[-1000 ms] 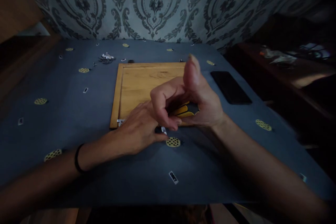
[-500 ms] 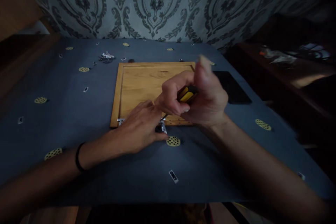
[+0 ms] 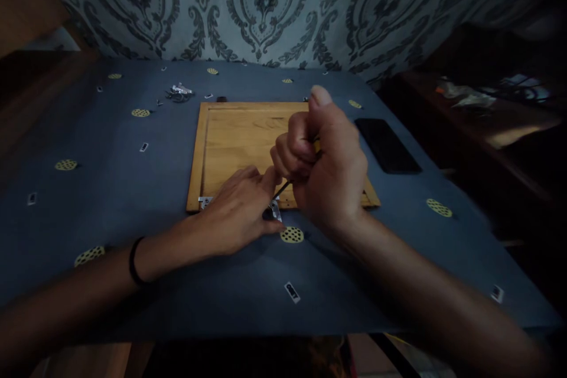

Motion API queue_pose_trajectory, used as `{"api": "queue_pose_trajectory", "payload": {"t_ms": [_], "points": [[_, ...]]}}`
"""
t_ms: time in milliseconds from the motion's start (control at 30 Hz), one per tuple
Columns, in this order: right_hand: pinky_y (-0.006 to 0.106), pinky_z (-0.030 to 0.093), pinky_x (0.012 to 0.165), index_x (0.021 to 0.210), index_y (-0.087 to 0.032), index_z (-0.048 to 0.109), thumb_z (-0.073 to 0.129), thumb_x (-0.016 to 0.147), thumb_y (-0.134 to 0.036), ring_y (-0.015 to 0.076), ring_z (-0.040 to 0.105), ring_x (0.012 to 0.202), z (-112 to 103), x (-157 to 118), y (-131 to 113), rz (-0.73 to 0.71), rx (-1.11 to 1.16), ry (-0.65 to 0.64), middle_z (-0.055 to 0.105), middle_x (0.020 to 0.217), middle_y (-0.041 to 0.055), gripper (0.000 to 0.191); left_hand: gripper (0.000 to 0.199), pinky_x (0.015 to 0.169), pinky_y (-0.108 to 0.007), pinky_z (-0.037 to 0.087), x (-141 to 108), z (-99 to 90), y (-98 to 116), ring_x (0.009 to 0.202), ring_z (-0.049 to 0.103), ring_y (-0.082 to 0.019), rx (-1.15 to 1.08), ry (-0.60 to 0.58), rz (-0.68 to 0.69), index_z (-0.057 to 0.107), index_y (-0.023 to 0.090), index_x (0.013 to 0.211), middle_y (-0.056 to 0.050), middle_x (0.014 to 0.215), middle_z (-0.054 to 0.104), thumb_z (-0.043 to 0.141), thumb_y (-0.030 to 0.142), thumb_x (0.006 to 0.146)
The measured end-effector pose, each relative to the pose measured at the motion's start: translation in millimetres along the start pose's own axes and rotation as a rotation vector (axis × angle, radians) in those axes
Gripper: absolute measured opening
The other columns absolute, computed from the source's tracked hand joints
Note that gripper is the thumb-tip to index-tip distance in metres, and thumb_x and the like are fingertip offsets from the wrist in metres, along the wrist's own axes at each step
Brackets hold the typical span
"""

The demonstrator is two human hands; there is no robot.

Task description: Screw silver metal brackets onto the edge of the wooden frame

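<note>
A framed wooden panel (image 3: 239, 136) lies flat on the blue patterned cloth. My left hand (image 3: 241, 207) rests over its near edge, fingers across the wood and thumb at a shiny metal bracket (image 3: 276, 210) there. Further left along that edge, another bit of silvery metal (image 3: 204, 201) shows from under the hand; what joins the two is hidden. My right hand (image 3: 325, 159) is wrapped in a fist round a screwdriver (image 3: 282, 189), thumb pointing up. Its yellow and black handle is mostly covered by the fingers, and the thin shaft slants down to the bracket; the tip is hidden.
Right of the panel lies a black phone-like slab (image 3: 387, 144). Loose metal pieces (image 3: 179, 93) sit in a small heap at the back left. A dark object (image 3: 221, 99) is behind the panel. Patterned fabric (image 3: 261, 6) hangs at the back; a cluttered shelf (image 3: 478, 100) stands right.
My right fist has turned round the screwdriver, its fingers now covering most of the handle, and has shifted slightly left and toward me. The left hand stays at the bracket.
</note>
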State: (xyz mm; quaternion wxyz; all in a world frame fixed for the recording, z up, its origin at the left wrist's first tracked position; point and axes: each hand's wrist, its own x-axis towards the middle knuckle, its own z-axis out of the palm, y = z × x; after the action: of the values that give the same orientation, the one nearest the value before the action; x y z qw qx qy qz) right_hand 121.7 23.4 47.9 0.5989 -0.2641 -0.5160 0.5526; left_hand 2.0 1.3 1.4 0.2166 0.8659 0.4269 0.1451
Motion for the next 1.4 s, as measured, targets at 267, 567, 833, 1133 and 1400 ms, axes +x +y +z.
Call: {"api": "queue_pose_trajectory", "payload": {"t_ms": [267, 567, 833, 1133, 1400], "points": [[0.026, 0.014, 0.035, 0.042, -0.022, 0.031, 0.069, 0.081, -0.063, 0.0051, 0.016, 0.035, 4.0, -0.4, 3.6, -0.039, 0.052, 0.134, 0.018, 0.041, -0.0082, 0.068, 0.049, 0.084, -0.041, 0.049, 0.3, -1.6, 1.1, 0.095, 0.058, -0.028, 0.021, -0.019, -0.014, 0.049, 0.018, 0.109, -0.007, 0.095, 0.064, 0.082, 0.033, 0.076], [0.024, 0.020, 0.036, 0.047, -0.020, 0.025, 0.059, 0.095, -0.050, 0.0062, 0.018, 0.034, -7.1, -8.5, -22.4, -0.177, -0.008, 0.070, 0.016, 0.043, -0.0066, 0.066, 0.053, 0.083, -0.037, 0.048, -1.9, -1.9, 0.8, 0.099, 0.058, -0.026, -0.039, -0.009, -0.018, 0.048, 0.020, 0.114, -0.005, 0.097, 0.063, 0.083, 0.034, 0.076], [0.025, 0.017, 0.035, 0.049, -0.020, 0.027, 0.056, 0.092, -0.063, 0.0065, 0.015, 0.033, -6.8, -10.5, -9.0, -0.152, -0.008, 0.048, 0.016, 0.042, -0.0073, 0.067, 0.053, 0.085, -0.039, 0.048, -1.2, -3.4, 1.3, 0.098, 0.057, -0.027, -0.016, -0.023, -0.014, 0.049, 0.017, 0.113, -0.007, 0.098, 0.063, 0.082, 0.036, 0.077], [0.024, 0.015, 0.036, 0.043, -0.020, 0.028, 0.060, 0.088, -0.066, 0.0043, 0.017, 0.032, -5.7, -10.3, -3.8, -0.096, 0.052, 0.084, 0.017, 0.041, -0.0084, 0.072, 0.049, 0.083, -0.039, 0.048, -2.4, -0.7, -1.1, 0.094, 0.057, -0.027, -0.010, 0.016, 0.010, 0.047, 0.020, 0.107, -0.004, 0.092, 0.062, 0.082, 0.036, 0.077], [0.023, 0.028, 0.036, 0.043, -0.022, 0.036, 0.059, 0.084, -0.072, 0.0080, 0.034, 0.036, -13.9, -3.7, -4.8, 0.022, 0.003, -0.160, 0.034, 0.039, -0.0045, 0.070, 0.049, 0.086, -0.040, 0.049, -1.7, -0.6, -0.6, 0.095, 0.060, -0.027, -0.013, 0.027, 0.054, 0.050, 0.018, 0.114, -0.006, 0.094, 0.065, 0.081, 0.031, 0.078]]}}
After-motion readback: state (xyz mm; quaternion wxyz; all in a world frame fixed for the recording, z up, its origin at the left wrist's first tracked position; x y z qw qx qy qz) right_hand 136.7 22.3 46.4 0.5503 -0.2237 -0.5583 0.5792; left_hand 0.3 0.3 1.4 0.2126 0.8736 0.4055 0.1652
